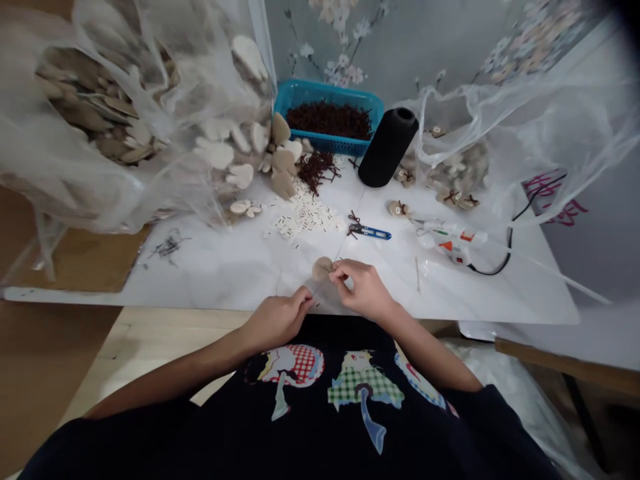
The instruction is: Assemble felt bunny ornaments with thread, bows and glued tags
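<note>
A small round beige felt piece (pixel 323 268) is at the front of the white table, between my hands. My right hand (pixel 363 287) pinches at its right edge, where a thin dark thread runs up toward a black thread cone (pixel 389 147). Just below and left of the piece, my left hand (pixel 283 317) is closed on the thread. Blue snips (pixel 370 231) lie behind my right hand, with a brown bow at their tip. Small white tags (pixel 310 217) are scattered behind the felt piece.
A blue basket (pixel 327 143) of brown bows stands at the back. Beige felt shapes (pixel 215 153) spill from a plastic bag on the left. At right are a glue gun (pixel 455 252) with its cable, finished pieces (pixel 399 209) and another plastic bag (pixel 505 127).
</note>
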### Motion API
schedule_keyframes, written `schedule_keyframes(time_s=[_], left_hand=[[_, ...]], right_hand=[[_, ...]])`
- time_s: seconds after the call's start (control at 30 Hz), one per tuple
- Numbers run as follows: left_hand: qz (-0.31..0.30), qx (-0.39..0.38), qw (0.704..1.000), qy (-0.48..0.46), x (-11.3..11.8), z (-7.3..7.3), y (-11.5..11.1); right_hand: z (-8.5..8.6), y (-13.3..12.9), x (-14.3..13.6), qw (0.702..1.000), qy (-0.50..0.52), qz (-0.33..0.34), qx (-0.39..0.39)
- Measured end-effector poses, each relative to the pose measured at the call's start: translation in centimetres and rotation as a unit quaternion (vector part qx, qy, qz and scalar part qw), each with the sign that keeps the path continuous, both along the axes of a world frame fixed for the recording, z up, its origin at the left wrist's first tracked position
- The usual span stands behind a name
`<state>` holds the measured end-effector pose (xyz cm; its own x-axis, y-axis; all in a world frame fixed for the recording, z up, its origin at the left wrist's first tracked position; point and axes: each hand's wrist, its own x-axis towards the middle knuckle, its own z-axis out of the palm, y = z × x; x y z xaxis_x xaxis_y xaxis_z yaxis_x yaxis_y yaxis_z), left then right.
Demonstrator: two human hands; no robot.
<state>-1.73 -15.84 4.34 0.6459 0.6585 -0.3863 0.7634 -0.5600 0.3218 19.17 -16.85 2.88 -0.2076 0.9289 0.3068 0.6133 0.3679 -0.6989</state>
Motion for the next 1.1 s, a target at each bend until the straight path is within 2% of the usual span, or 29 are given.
schedule_keyframes(time_s=[0.27, 0.47, 0.6, 0.7, 0.77, 0.83, 0.9, 0.97, 1.03, 1.1], left_hand=[[-0.057, 0.004, 0.998, -0.022, -0.5, -0.7, -2.5], [-0.147, 0.082, 0.985, -0.037, -0.7, 0.5, -3.3], [-0.187, 0.105, 0.976, -0.037, -0.1, 2.6, -1.9], [-0.173, 0.056, 0.979, -0.089, 0.9, 3.7, 0.4], [-0.150, 0.003, 0.978, -0.147, 1.5, 3.5, 1.6], [-0.135, -0.033, 0.974, -0.177, 1.7, 2.5, 1.5], [-0.142, -0.023, 0.976, -0.161, 1.3, 1.3, 0.2], [-0.169, 0.037, 0.978, -0.119, 0.5, 0.7, -1.6], [-0.199, 0.089, 0.969, -0.115, -0.1, 1.0, -2.5], [-0.190, 0.105, 0.965, -0.143, -0.1, 1.8, -2.0]], right_hand=[[-1.1, -4.1, -1.5, 0.999, -0.030, 0.020, -0.012], [-1.7, -6.5, -1.6, 0.999, -0.044, 0.023, 0.002], [-1.5, -7.4, -1.5, 0.998, -0.027, 0.050, 0.040], [-0.8, -7.9, -1.4, 0.991, 0.019, 0.083, 0.102], [-0.3, -8.0, -1.2, 0.985, 0.053, 0.085, 0.139], [0.1, -8.0, -0.8, 0.981, 0.086, 0.061, 0.161], [0.3, -7.7, -0.5, 0.979, 0.104, 0.020, 0.171], [0.5, -7.3, -0.2, 0.979, 0.095, 0.004, 0.180], [0.6, -7.0, -0.1, 0.981, 0.058, 0.044, 0.180], [0.8, -7.0, -0.2, 0.979, 0.025, 0.110, 0.171]])
